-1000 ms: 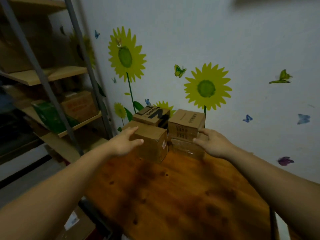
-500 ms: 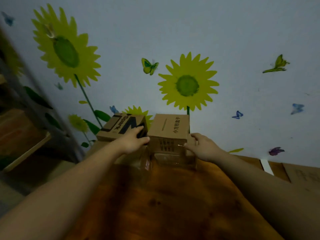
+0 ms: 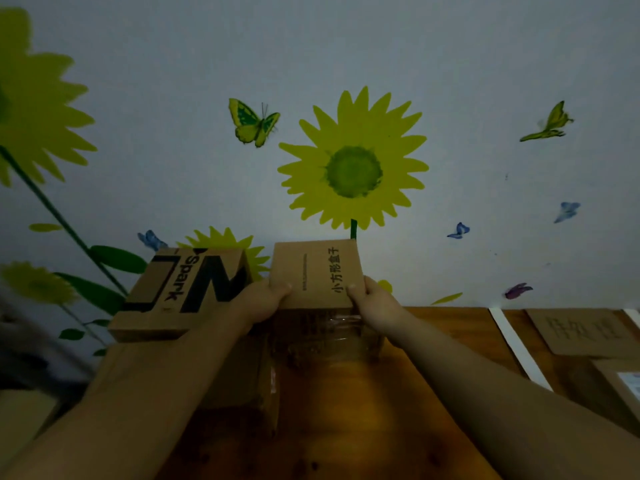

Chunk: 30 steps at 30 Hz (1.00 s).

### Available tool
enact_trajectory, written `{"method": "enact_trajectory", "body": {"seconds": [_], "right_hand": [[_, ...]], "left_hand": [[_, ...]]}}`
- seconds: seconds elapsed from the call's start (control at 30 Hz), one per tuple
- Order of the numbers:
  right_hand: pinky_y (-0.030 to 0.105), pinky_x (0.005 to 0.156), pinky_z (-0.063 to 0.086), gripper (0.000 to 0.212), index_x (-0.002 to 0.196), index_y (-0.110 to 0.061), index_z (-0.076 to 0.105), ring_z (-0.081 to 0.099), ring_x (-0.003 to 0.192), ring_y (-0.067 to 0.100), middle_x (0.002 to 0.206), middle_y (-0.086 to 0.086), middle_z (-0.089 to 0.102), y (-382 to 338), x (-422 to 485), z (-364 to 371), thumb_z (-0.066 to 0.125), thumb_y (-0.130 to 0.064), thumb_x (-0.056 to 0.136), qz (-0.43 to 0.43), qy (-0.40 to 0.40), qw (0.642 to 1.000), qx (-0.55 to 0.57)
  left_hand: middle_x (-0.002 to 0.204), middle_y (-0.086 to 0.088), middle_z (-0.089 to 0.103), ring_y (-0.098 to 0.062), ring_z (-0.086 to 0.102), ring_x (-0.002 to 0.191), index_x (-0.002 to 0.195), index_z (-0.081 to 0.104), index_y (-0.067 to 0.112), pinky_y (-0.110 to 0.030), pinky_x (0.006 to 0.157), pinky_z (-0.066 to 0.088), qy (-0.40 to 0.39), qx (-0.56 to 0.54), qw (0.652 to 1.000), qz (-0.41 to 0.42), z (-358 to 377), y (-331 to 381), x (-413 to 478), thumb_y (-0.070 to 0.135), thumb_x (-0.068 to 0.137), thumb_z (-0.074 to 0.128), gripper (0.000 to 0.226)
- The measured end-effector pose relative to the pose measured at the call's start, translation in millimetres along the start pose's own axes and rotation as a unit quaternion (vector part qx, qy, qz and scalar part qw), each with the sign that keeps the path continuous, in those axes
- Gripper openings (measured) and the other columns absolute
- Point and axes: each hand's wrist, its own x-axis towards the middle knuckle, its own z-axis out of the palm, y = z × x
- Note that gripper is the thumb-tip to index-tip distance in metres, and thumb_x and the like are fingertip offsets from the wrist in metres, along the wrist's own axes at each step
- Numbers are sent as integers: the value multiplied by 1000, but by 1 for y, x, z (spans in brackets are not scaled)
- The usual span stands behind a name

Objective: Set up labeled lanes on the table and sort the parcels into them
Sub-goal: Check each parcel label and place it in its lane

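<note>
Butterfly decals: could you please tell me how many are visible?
6: green butterfly left of the central sunflower; yellow butterfly upper right; dark blue butterfly and pale blue butterfly right of it; purple butterfly lower right; faint blue butterfly above the Spark box. Others may be hidden.

I count my two hands, left hand [image 3: 263, 301] and right hand [image 3: 375, 303]; five cardboard parcels: Spark box [image 3: 180, 292], lettered box [image 3: 315, 271], taped box [image 3: 332, 339], dim box [image 3: 237, 379], labelled box [image 3: 620, 393]; one cardboard sign [image 3: 581, 332]; two tape strips [image 3: 519, 344]; and on the wall [image 3: 450, 46], four sunflowers [image 3: 353, 171] and six butterflies [image 3: 254, 123].
</note>
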Motion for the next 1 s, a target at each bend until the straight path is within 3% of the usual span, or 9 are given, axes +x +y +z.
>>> {"method": "enact_trajectory", "body": {"seconds": [0.17, 0.3, 0.4, 0.5, 0.57, 0.67, 0.77, 0.9, 1.0], "right_hand": [[25, 62, 50, 32, 122, -17, 44, 62, 88, 15, 112, 2, 60, -5, -11, -14, 56, -23, 93, -14, 27, 996, 79], [38, 71, 57, 52, 126, -22, 36, 58, 91, 11, 106, -4, 53, -18, -43, -33, 64, -7, 85, -85, 40, 992, 89], [42, 82, 53, 61, 135, -31, 34, 61, 95, 16, 104, -9, 58, -25, -68, -48, 67, -23, 85, -132, 60, 987, 74], [40, 88, 50, 50, 115, -18, 49, 58, 97, 14, 109, -1, 59, -29, -92, -62, 53, -58, 86, -108, 87, 984, 113], [46, 92, 49, 66, 109, -19, 50, 57, 99, 15, 108, 0, 59, -27, -103, -69, 38, -76, 79, -88, 82, 981, 151], [42, 89, 50, 49, 116, -19, 46, 57, 101, 16, 113, 0, 59, -18, -120, -78, 39, -61, 92, -91, 95, 981, 140], [34, 80, 52, 31, 112, -21, 44, 60, 99, 16, 114, 1, 61, -4, -132, -83, 50, -45, 94, -105, 103, 981, 124], [44, 86, 54, 22, 96, -25, 46, 62, 96, 19, 107, 3, 62, 8, -149, -87, 56, -43, 89, -131, 105, 977, 132], [43, 86, 54, 26, 105, -22, 47, 62, 93, 17, 105, 1, 62, 12, -169, -91, 59, -38, 89, -154, 119, 972, 133]], "left_hand": [[134, -5, 48, -27, 52, 117, 145, 31, 15, -34, 92, 44, -3, -40, 997, 61, -6, 9, -17, 18, 94, 56, 56], [125, 1, 53, -15, 53, 104, 147, 27, 21, -32, 90, 45, 8, -83, 988, 129, -6, 8, -50, 11, 89, 63, 69], [106, 1, 61, -18, 61, 92, 127, 45, 25, -48, 89, 50, 7, -216, 972, 95, -3, 17, -77, 49, 95, 44, 41], [65, 2, 62, -21, 57, 67, 97, 57, 19, -54, 88, 49, 1, -272, 960, 73, -1, 24, -94, 72, 88, 20, 65], [82, -1, 66, -20, 61, 78, 103, 61, 26, -47, 85, 52, -6, -238, 967, 85, 6, 29, -114, 65, 92, 27, 53], [103, 3, 65, -14, 60, 94, 106, 61, 35, -33, 71, 49, -1, -187, 974, 128, 20, 32, -141, 38, 94, 45, 20], [97, 7, 69, -9, 58, 82, 108, 60, 37, -27, 65, 43, 11, -170, 971, 166, 31, 34, -159, 21, 92, 48, 25], [104, 2, 70, -17, 61, 93, 113, 60, 34, -29, 64, 45, 25, -185, 962, 200, 40, 29, -180, 19, 85, 53, 32], [117, -2, 66, -21, 61, 105, 128, 52, 29, -30, 67, 47, 24, -208, 956, 206, 45, 24, -191, 10, 87, 53, 46]]}}
